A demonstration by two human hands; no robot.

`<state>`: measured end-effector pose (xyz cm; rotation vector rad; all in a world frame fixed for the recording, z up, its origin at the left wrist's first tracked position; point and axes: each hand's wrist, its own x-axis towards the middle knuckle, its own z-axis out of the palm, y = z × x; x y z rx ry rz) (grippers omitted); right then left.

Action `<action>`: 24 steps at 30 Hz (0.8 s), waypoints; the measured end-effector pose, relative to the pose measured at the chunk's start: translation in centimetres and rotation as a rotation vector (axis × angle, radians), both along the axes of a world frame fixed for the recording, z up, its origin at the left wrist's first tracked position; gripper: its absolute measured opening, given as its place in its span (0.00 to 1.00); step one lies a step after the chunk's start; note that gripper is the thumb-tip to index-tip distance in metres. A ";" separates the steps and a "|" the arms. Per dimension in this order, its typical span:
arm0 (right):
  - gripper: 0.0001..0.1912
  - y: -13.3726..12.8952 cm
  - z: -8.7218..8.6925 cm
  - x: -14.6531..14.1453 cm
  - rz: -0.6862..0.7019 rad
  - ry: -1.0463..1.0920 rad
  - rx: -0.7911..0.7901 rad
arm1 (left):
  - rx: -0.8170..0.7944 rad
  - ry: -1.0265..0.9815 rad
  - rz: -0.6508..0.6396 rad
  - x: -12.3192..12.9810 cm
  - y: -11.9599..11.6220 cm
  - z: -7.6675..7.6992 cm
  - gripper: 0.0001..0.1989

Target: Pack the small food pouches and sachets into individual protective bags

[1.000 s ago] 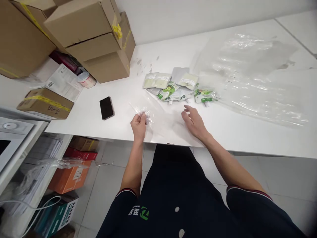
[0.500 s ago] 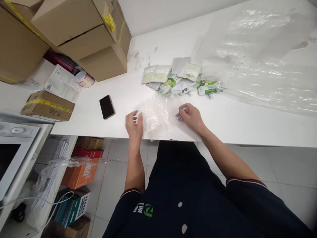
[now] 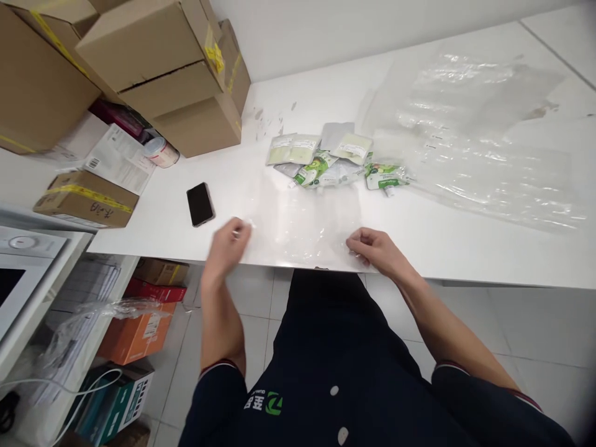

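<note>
A clear plastic bag is spread between my hands at the table's front edge, its surface shiny and nearly flat. My left hand pinches its left side, fingers closed. On the right side, my right hand grips the bag between thumb and curled fingers. Just behind the bag lies a heap of pouches: pale green packets, a grey one, and green-and-white spouted pouches. One spouted pouch lies at the heap's right end.
A black phone lies left of my left hand. Large sheets of clear plastic cover the table's right side. Cardboard boxes and a small tub stand at the back left. Below them is a shelf with a white appliance.
My hands have moved apart, the left one leftward and the right one slightly right and nearer. The crumpled bag is now stretched wider and flatter between them.
</note>
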<state>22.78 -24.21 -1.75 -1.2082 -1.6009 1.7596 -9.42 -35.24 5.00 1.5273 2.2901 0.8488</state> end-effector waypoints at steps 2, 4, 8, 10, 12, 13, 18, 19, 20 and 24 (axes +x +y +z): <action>0.12 -1.6 0.1 0.5 0.047 0.072 -0.170 | 0.000 0.180 0.129 -4.2 1.2 1.3 0.09; 0.12 -3.5 0.0 -0.5 0.115 0.122 -0.266 | -0.087 0.317 0.194 -7.1 3.7 1.4 0.08; 0.11 -7.4 -0.9 -5.6 0.180 0.199 -0.327 | -0.052 0.481 0.274 -7.3 9.0 -0.2 0.12; 0.11 -8.6 -1.0 -7.8 0.260 0.237 -0.395 | 0.050 0.495 0.309 -5.2 9.5 -1.0 0.18; 0.12 -8.3 -0.4 -8.6 0.471 0.207 -0.437 | 0.104 0.448 0.259 -2.6 8.1 -1.7 0.22; 0.14 -7.5 0.1 -8.5 0.575 0.155 -0.411 | 0.105 0.413 0.207 -1.3 6.8 -2.1 0.22; 0.16 4.1 3.5 -5.9 0.206 -0.262 0.486 | 0.107 0.202 0.023 4.0 -1.4 -5.4 0.18; 0.17 7.1 3.7 -5.7 0.057 -0.395 0.694 | 0.148 0.179 0.032 4.8 -2.7 -6.0 0.17; 0.19 10.1 3.5 -5.8 -0.054 -0.548 0.833 | 0.179 0.168 0.038 5.6 -3.9 -6.5 0.16; 0.27 18.2 1.1 -7.3 -0.055 -0.897 0.935 | 0.149 0.220 -0.039 8.3 -6.7 -7.3 0.22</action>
